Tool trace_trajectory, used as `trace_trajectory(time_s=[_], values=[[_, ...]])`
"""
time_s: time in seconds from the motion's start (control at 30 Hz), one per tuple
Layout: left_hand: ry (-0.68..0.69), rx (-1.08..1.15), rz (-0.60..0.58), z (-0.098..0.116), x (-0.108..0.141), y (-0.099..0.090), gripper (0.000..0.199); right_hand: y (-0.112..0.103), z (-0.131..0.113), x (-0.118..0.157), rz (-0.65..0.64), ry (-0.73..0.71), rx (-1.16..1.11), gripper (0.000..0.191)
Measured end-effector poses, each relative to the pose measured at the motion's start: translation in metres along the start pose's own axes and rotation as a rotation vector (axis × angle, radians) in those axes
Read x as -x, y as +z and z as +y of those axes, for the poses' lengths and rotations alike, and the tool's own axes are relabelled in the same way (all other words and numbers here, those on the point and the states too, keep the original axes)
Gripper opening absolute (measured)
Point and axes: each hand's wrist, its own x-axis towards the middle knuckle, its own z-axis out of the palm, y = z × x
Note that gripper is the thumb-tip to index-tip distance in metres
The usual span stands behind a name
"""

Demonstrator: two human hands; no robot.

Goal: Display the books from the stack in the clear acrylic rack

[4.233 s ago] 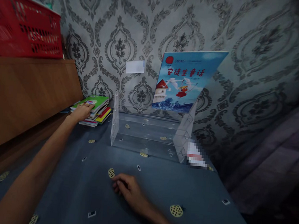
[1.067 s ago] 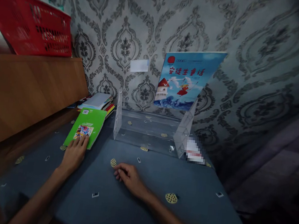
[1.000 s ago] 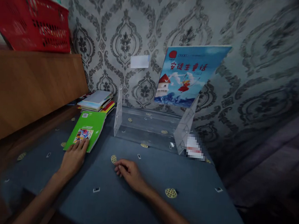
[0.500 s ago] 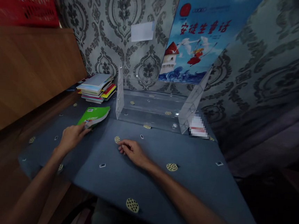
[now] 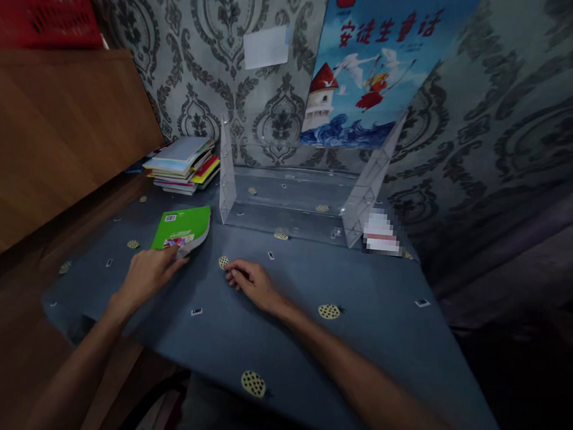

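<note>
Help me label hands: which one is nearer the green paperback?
Left hand, gripping the near edge of the green paperback; the right hand lies apart, to its right, on the pineapple-print tablecloth.

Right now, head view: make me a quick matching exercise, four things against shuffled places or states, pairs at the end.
Things:
1. Green book
2. Blue book
3. Right hand
4. Stack of books

Places or states:
A. Loosely curled, on the cloth
B. Pale cover on top
C. Near end held by the left hand
D. Standing in the clear rack

Pairs: 1-C, 2-D, 3-A, 4-B
</note>
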Motion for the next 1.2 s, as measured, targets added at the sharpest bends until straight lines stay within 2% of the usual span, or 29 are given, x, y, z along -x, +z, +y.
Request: trace_trajectory(time_s=[0.17, 0.27, 0.43, 0.57, 0.8, 0.97, 1.2], values=[[0.043, -0.044, -0.019, 0.051, 0.034, -0.004, 0.034, 0.001, -0.002, -0.001, 0.051, -0.046, 0.003, 0.03], [0.09, -0.031, 0.019, 0.065, 0.046, 0.003, 0.03, 0.0, -0.004, -0.001, 0.056, -0.059, 0.042, 0.031], [0.132, 0.021, 0.151, 0.057, 0.056, 0.016, 0.027, 0.0, -0.004, -0.001, 0.064, -0.058, 0.07, 0.031], [0.188, 0.118, 0.259, 0.052, 0.062, 0.017, 0.02, 0.002, -0.003, -0.001, 0.059, -0.079, -0.007, 0.028], [0.364, 0.288, 0.359, 0.078, 0.078, 0.017, 0.026, -0.011, -0.008, 0.026, 0.037, -0.031, -0.118, 0.024], [0.361, 0.467, 0.281, 0.079, 0.075, 0.02, 0.029, -0.019, -0.013, 0.048, 0.038, -0.07, -0.07, 0.021], [0.298, 0.579, 0.178, 0.082, 0.081, 0.018, 0.027, -0.022, -0.014, 0.051, 0.039, -0.13, 0.066, 0.018]])
